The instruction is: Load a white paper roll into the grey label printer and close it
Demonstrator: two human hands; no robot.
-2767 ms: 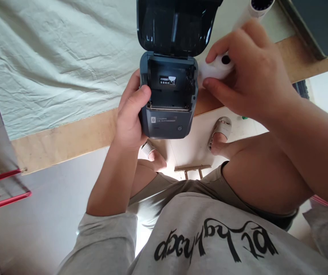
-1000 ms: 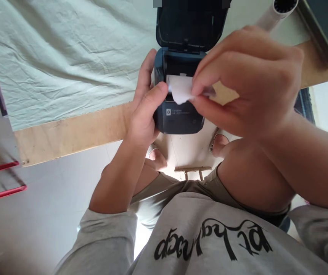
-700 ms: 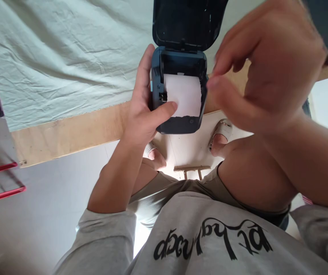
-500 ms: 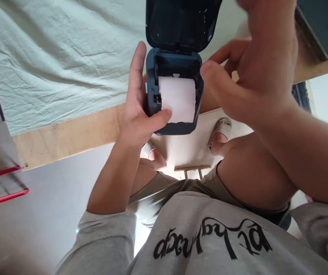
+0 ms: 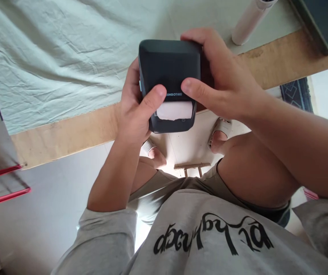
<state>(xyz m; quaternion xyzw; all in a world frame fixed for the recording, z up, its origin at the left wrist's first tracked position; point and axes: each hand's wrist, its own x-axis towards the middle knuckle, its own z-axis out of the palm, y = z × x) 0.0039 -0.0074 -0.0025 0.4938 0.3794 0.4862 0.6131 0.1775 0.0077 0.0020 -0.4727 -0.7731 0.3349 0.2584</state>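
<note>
A dark label printer (image 5: pixel 169 67) is held up between both hands, over the front edge of the table. Its lid is down, and a strip of white label paper (image 5: pixel 174 110) sticks out of the slot at the near end. My left hand (image 5: pixel 138 103) wraps round the left side, thumb on the lid beside the printed lettering. On the right side, my right hand (image 5: pixel 224 76) grips the printer with its thumb on the lid and the index finger at the far corner. The other fingers are partly hidden behind the printer.
A pale green cloth (image 5: pixel 66 57) covers the table, whose wooden edge (image 5: pixel 69 139) shows in front. A whitish bottle (image 5: pixel 250 23) and a dark tray-like object (image 5: pixel 321 23) stand at the far right. Red rack bars (image 5: pixel 6 198) are at the left, a patterned mat (image 5: pixel 297 93) at the right.
The printer's lid has swung down over the paper roll and now covers it. My right hand has come down onto the printer's right side; my left thumb has moved from the paper to the lid.
</note>
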